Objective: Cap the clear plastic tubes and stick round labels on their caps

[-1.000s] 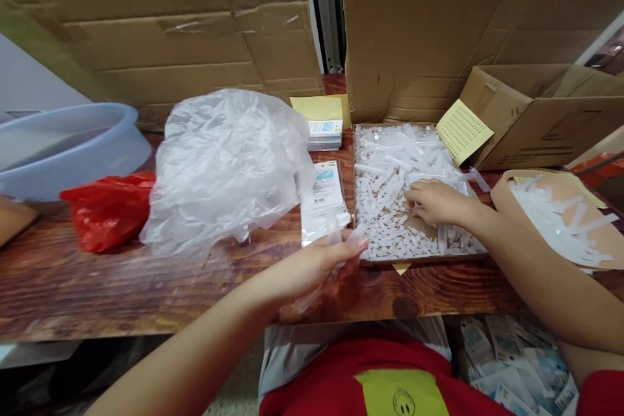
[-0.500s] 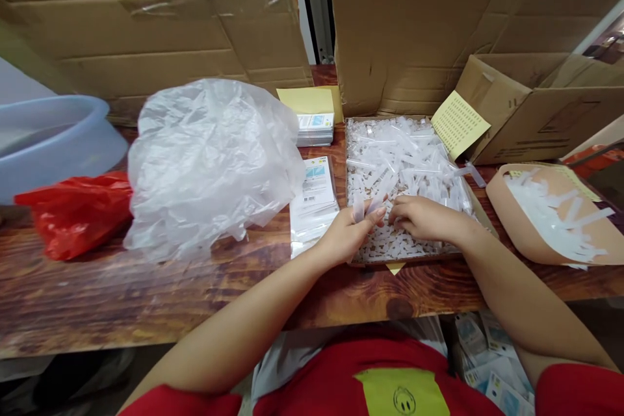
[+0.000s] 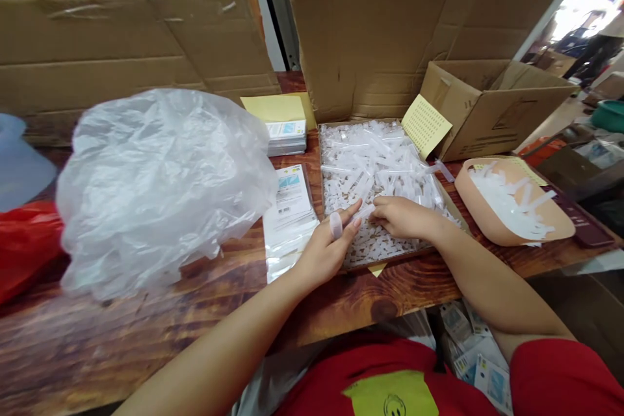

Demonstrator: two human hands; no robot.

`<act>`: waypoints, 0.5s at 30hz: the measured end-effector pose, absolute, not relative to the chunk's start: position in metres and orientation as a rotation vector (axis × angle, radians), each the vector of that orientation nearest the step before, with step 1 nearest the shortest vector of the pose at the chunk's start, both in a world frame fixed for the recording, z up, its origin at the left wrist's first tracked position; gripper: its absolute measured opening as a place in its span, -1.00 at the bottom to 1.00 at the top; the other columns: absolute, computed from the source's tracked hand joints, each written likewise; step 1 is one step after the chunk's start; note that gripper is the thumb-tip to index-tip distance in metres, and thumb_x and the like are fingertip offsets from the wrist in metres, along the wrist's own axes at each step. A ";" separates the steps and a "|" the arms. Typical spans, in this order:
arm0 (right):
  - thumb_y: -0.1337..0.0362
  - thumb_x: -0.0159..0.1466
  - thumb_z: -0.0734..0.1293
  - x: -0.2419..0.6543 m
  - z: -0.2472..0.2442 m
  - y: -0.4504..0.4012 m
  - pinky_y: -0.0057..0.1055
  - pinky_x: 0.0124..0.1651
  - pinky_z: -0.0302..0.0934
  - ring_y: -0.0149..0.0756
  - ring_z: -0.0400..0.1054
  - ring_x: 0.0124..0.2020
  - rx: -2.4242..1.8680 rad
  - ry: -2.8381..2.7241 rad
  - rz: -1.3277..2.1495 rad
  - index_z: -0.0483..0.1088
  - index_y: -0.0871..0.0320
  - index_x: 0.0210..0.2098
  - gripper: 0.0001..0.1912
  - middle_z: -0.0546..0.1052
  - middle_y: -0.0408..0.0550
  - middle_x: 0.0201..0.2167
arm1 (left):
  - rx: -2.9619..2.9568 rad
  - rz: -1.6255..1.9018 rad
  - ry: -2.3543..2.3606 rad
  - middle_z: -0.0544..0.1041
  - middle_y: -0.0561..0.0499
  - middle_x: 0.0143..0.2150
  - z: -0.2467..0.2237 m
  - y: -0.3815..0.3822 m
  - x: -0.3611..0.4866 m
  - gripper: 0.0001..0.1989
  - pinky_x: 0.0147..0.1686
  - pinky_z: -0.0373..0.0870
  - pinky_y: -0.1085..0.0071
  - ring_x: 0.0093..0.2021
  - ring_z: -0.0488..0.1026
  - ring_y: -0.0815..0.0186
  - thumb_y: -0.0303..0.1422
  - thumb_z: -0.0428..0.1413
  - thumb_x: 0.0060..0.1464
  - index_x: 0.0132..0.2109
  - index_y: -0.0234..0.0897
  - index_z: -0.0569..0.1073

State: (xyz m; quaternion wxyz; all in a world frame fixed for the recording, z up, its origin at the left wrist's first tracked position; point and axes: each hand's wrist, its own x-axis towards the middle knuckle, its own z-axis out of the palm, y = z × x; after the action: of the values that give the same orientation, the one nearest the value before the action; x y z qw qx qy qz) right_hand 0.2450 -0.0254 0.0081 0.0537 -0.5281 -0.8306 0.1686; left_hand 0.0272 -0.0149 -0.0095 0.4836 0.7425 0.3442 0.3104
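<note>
My left hand (image 3: 327, 248) is closed over the near left part of a shallow cardboard tray (image 3: 320, 149). A translucent plastic tube (image 3: 336, 225) sticks up between its thumb and fingers. A second frosted plastic tube (image 3: 364, 212) reaches from its fingertips toward my right hand (image 3: 402, 216). That hand is closed, its bent fingertips meeting at the tube's right end; the exact grip is partly hidden. Beneath both hands, the tray holds a heap of clear tubes (image 3: 375, 149) and many small white plastic pieces (image 3: 375, 252).
Left of the tray lie printed cards in clear sleeves (image 3: 290, 208), a card stack (image 3: 287, 143) and a large crumpled plastic bag (image 3: 166, 182). A red bag (image 3: 29, 240) sits farther left. To the right are a peach bin (image 3: 517, 234) with white strips and an open cardboard box (image 3: 517, 117).
The view has swung right, so the scene sits farther left. My left hand has turned, and a tube now spans the gap toward my right fingertips.
</note>
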 end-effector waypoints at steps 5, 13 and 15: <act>0.55 0.23 0.28 0.245 0.004 -0.023 -0.35 -0.16 0.23 -0.25 0.32 -0.25 -1.541 -2.381 0.510 0.48 0.21 -0.37 -0.82 0.42 0.02 -0.25 | 1.730 0.813 0.848 0.61 -0.08 -0.13 -0.009 -0.016 0.028 -0.61 0.02 0.43 0.24 -0.03 0.51 0.11 -0.08 0.12 0.26 0.05 -0.23 0.60; 0.28 0.29 0.36 0.253 0.011 -0.020 -0.30 -0.10 0.33 -0.30 0.39 -0.22 -1.233 -1.912 0.672 0.45 0.14 -0.23 -0.92 0.50 -0.04 -0.23 | 1.522 0.816 0.850 0.41 0.06 -0.43 -0.017 -0.013 0.028 -0.59 -0.44 0.22 0.43 -0.42 0.32 0.31 -0.02 0.20 0.17 -0.03 -0.24 0.55; 0.14 0.28 0.39 0.249 0.007 -0.021 -0.34 -0.21 0.35 -0.33 0.41 -0.30 -1.173 -1.779 0.741 0.44 0.13 -0.21 -0.81 0.52 -0.07 -0.28 | 1.500 0.807 0.841 0.39 0.08 -0.42 -0.018 -0.013 0.027 -0.58 -0.47 0.16 0.44 -0.46 0.25 0.36 0.00 0.20 0.17 -0.05 -0.26 0.53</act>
State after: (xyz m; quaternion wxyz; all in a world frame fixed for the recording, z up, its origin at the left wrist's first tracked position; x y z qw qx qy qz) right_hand 0.2489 -0.0209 0.0071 0.4286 -0.4697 -0.7125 0.2967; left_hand 0.0275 -0.0131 -0.0181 0.5818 0.6424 0.3599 0.3455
